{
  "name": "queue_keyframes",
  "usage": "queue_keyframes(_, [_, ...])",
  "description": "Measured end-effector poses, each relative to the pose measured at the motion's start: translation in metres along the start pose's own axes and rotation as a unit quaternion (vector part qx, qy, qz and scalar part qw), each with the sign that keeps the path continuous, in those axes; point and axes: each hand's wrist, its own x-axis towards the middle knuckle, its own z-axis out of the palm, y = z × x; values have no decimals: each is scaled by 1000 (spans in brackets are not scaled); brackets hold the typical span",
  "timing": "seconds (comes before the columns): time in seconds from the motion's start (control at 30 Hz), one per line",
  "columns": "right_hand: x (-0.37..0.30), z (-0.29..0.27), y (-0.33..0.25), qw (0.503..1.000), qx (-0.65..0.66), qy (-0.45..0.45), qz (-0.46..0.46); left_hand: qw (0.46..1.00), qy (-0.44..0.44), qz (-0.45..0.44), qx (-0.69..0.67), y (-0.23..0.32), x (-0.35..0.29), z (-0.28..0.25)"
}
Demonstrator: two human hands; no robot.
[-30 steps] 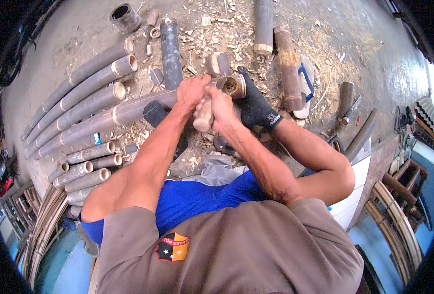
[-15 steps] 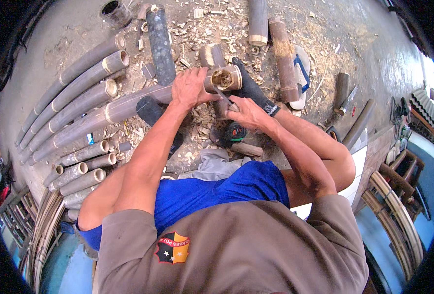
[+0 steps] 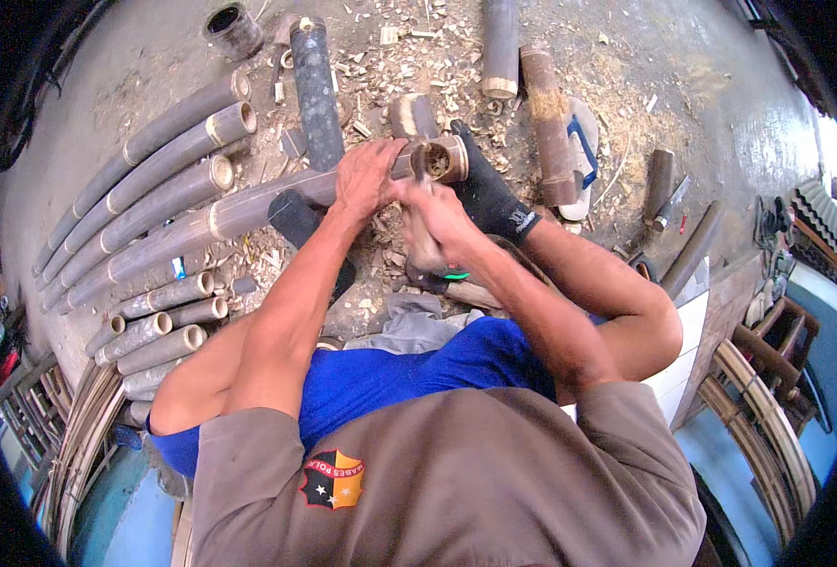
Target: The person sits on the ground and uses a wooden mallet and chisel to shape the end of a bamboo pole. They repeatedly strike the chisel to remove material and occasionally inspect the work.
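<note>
A long bamboo pole [image 3: 267,203] slants across the floor, its near-right end cut open by a notch with pale wood inside. My left hand [image 3: 369,175] wraps over the pole just left of that notch. Close beside it, my right hand [image 3: 445,225], a little smeared by motion, is closed round the handle of a knife. The knife's blade is mostly hidden by the hand and blurred at the notch. My foot in a black sock [image 3: 489,194] rests against the pole's cut end; the other black-socked foot [image 3: 293,217] is under the pole, left of my left arm.
Several long bamboo poles [image 3: 172,137] lie at the left, above shorter bamboo pieces [image 3: 174,345]. Beyond the pole are a dark bamboo tube [image 3: 316,94], a brown tube [image 3: 549,132], a sandal [image 3: 579,161] and scattered wood chips [image 3: 380,80]. A knife [image 3: 671,203] lies at right.
My right hand has moved up and left toward the notch, turning the knife so its blade is less visible. My left hand keeps its hold on the pole. The view has shifted slightly.
</note>
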Motion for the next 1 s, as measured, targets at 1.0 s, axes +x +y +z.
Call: queue_keyframes(1.0, [57,31,-3,941,326,81,27,995,62,-73,-25,1,-1,29])
